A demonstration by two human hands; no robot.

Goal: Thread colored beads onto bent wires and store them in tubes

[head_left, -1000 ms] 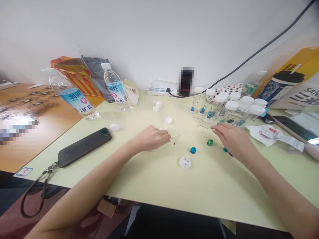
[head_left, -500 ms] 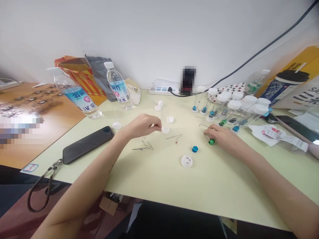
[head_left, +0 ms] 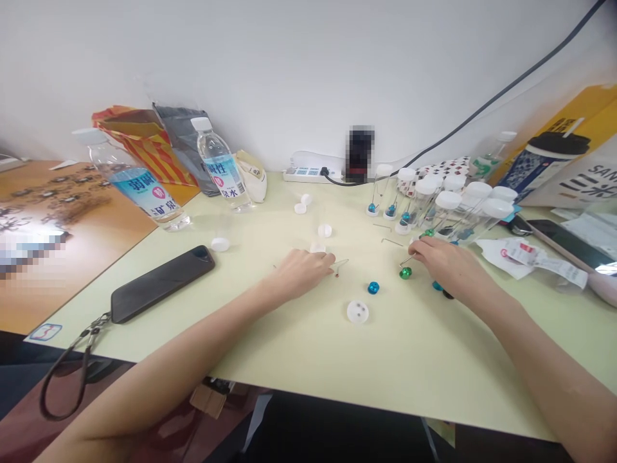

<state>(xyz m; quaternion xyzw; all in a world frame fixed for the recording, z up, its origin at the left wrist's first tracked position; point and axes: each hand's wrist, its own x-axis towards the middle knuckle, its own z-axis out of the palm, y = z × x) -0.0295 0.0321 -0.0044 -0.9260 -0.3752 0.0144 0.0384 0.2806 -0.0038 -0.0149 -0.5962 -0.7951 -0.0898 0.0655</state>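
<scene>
My left hand (head_left: 306, 273) is low over the table, its fingertips closed at the left end of a thin bent metal wire (head_left: 342, 262) with a small red bead. My right hand (head_left: 441, 260) pinches a thin metal rod (head_left: 407, 260) whose lower end comes down by a shiny green knob (head_left: 405, 273). A blue knob (head_left: 373, 287) lies between the hands, with a round white cap with dark dots (head_left: 357, 312) below it. Partly under my right hand are another blue knob (head_left: 437, 285) and a dark piece. An L-shaped metal key (head_left: 392, 242) lies left of its fingers.
Clear tubes with white caps (head_left: 448, 200) stand at the back right, blue and green pieces inside. Several loose white caps (head_left: 324, 230) lie mid-table. A black phone (head_left: 162, 283) and two water bottles (head_left: 224, 168) are left; a power strip (head_left: 311, 172) lies along the wall.
My left hand has moved down and right from a white cap to the wire with the red bead. My right hand has shifted slightly right and up, uncovering more of the green knob.
</scene>
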